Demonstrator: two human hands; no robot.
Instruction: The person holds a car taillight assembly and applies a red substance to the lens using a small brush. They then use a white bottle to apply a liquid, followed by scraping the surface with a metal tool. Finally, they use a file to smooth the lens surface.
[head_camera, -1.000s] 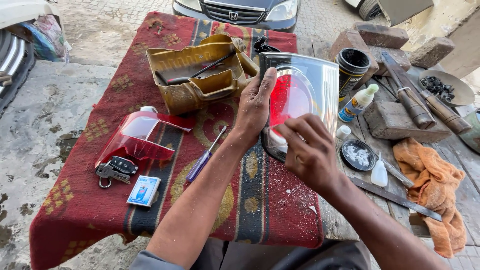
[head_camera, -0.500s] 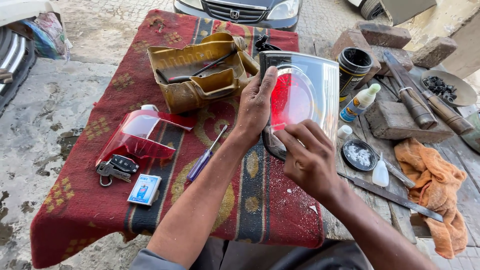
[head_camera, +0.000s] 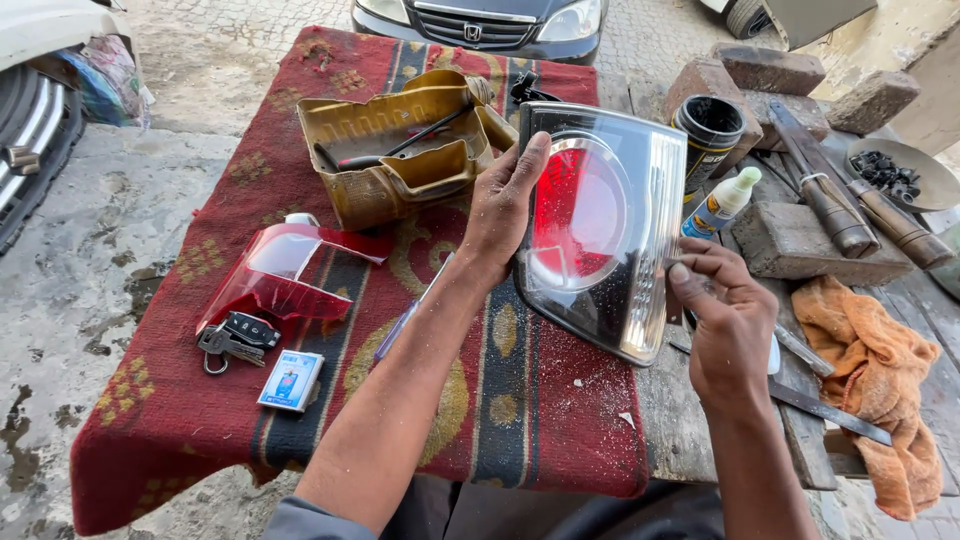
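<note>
- The right hand (head_camera: 728, 330) was closest to the camera. Its fingers were curled and pinched at the right edge of the car light (head_camera: 600, 225). It may have held something small there, but I could not tell what.
- The left hand (head_camera: 505, 205) was open and flat. Its fingers reached up along the left edge of the car light and kept it standing.
- The car light stood tilted on its lower edge, at the right side of the red cloth (head_camera: 520, 400), between the two hands. It had a clear cover, a round red part inside and a dark back.
- It looked like hard plastic, stiff and smooth, and not very heavy. I think the clear cover could scratch or crack, so the dark rim at the sides seemed the best place to hold it.
- A small card box (head_camera: 291, 380) and a bunch of keys (head_camera: 235, 338) lay near the front left of the cloth.
- A red light cover (head_camera: 275, 275) lay just behind the keys.
- An orange rag (head_camera: 880, 380) and a flat metal blade (head_camera: 830, 410) lay to the right on the wooden table (head_camera: 680, 430).
- Farther back sat a dirty yellow tray (head_camera: 400, 145) with thin tools in it.
- A small bottle (head_camera: 720, 203) and a black can (head_camera: 708, 130) stood behind the car light.
- A dark car (head_camera: 490, 25) was parked farthest away.
</note>
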